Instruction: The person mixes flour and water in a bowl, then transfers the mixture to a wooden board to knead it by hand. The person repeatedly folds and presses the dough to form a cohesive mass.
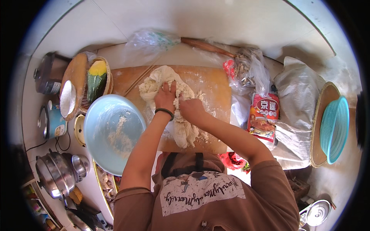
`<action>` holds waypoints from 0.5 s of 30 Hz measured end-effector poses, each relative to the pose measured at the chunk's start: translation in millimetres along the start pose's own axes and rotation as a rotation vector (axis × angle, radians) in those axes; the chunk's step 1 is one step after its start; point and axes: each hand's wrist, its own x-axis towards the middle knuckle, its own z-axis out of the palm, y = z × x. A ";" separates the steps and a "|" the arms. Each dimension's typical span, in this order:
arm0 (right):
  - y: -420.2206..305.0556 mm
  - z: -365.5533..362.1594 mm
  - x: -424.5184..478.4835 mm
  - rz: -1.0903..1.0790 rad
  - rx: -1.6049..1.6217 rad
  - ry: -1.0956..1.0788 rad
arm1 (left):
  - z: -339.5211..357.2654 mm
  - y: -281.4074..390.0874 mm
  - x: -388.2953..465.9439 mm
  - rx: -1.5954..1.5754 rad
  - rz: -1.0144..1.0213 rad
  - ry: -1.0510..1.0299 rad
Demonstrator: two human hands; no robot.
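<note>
A large, rough piece of pale dough (164, 75) lies on a floured wooden board (212, 86), stretching from the board's back half to its near edge. My left hand (166, 96), with a dark bangle at the wrist, rests on the dough, its fingers spread and nothing gripped. Just right of it, my right hand (192, 109) is curled with its knuckles against the dough; whether it pinches any dough is hidden. Loose crumbs of dough and flour lie to the right of both hands. A light blue basin (95, 130) with flour residue stands left of my left forearm.
Two thin sticks (141, 78) lie at the board's back left. Behind are a plastic bag (151, 40) and a wooden rolling pin (206, 46). A cut squash (96, 82) sits in a basket at left. A red food packet (263, 117) and a turquoise colander (335, 130) are at right.
</note>
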 end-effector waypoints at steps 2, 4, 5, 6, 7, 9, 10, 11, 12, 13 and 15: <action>7.9 -25.7 -7.3 0.045 0.103 -0.216 | -22.3 -3.4 -14.7 -0.125 0.011 -0.035; 12.6 -61.8 -19.3 -0.003 0.190 -0.250 | -47.8 -8.6 -45.6 -0.151 0.062 0.069; 13.5 -75.9 -20.7 -0.010 0.159 -0.206 | -61.1 -11.7 -55.5 -0.227 0.062 0.068; 11.1 -88.6 -20.2 -0.017 0.133 -0.165 | -73.5 -13.7 -64.3 -0.304 0.062 0.065; 3.2 -107.0 -15.5 0.013 0.180 -0.181 | -81.9 -15.6 -71.1 -0.386 0.064 0.060; -3.7 -114.7 9.7 0.075 0.121 -0.212 | -94.5 -19.7 -74.9 -0.444 -0.008 -0.063; -5.5 -111.9 23.5 0.056 0.090 -0.114 | -98.5 -22.4 -72.5 -0.482 -0.030 -0.123; -4.4 -103.0 39.5 0.041 0.060 -0.013 | -102.8 -29.5 -69.3 -0.431 -0.077 -0.097; -1.3 -94.8 52.8 0.031 0.029 0.086 | -105.7 -35.2 -65.7 -0.385 -0.119 -0.076; -1.1 -90.3 63.8 0.029 0.004 0.154 | -106.1 -38.7 -58.6 -0.344 -0.148 -0.055; -7.2 -77.6 91.1 0.022 -0.041 0.287 | -85.3 -61.5 -26.7 -0.190 -0.179 -0.031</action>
